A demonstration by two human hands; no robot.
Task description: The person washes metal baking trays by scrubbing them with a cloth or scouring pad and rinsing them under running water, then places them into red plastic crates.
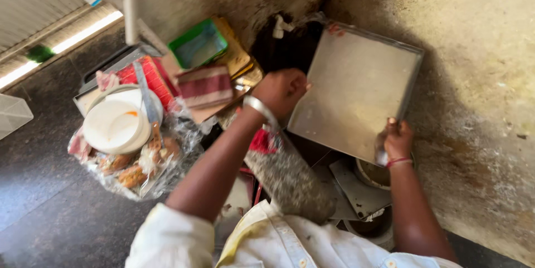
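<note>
Gripping flat metal tray tilted, left hand and right hand pinching opposite edges

We hold a flat square metal tray tilted vs the rough wall. Left hand fisted at its left edge, metal bangle on wrist. Right hand grips bottom right corner, red thread on wrist. Below tray: round metal pots, partly hidden. Left side: white plate on plastic-wrapped food, green basket, striped cloth.
</note>
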